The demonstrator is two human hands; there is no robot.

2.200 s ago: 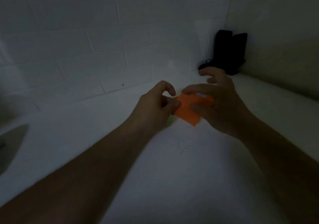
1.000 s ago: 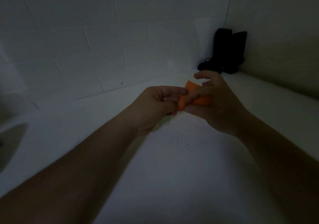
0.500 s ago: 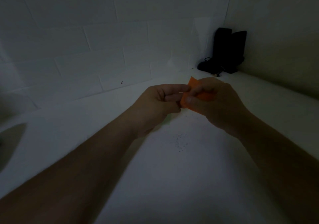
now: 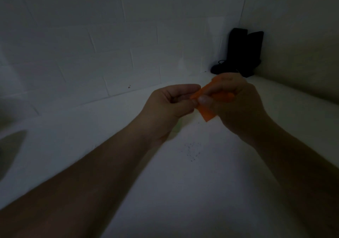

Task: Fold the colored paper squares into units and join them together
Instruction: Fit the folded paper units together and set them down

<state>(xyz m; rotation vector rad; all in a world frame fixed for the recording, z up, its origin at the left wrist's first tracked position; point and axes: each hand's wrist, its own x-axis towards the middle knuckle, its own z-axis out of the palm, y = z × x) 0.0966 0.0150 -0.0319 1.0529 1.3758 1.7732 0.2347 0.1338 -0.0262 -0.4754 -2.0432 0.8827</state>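
A small orange paper piece (image 4: 206, 113), partly folded, is held above the white surface between both hands. My right hand (image 4: 236, 105) grips most of it, thumb on its near face and fingers curled over the top. My left hand (image 4: 170, 104) pinches the paper's left edge between thumb and curled fingers. Much of the paper is hidden behind my right fingers; only its left edge and lower corner show.
The white surface (image 4: 183, 192) meets a tiled wall (image 4: 91, 45) at the back. A dark black object (image 4: 242, 52) stands in the far right corner. Small dark specks (image 4: 192, 149) dot the surface below my hands. A dark rounded shape (image 4: 11, 149) lies at the far left edge.
The paper has been lifted off the surface and folded smaller. My right fingers have closed over it, and its lower corner now points down below my right thumb.
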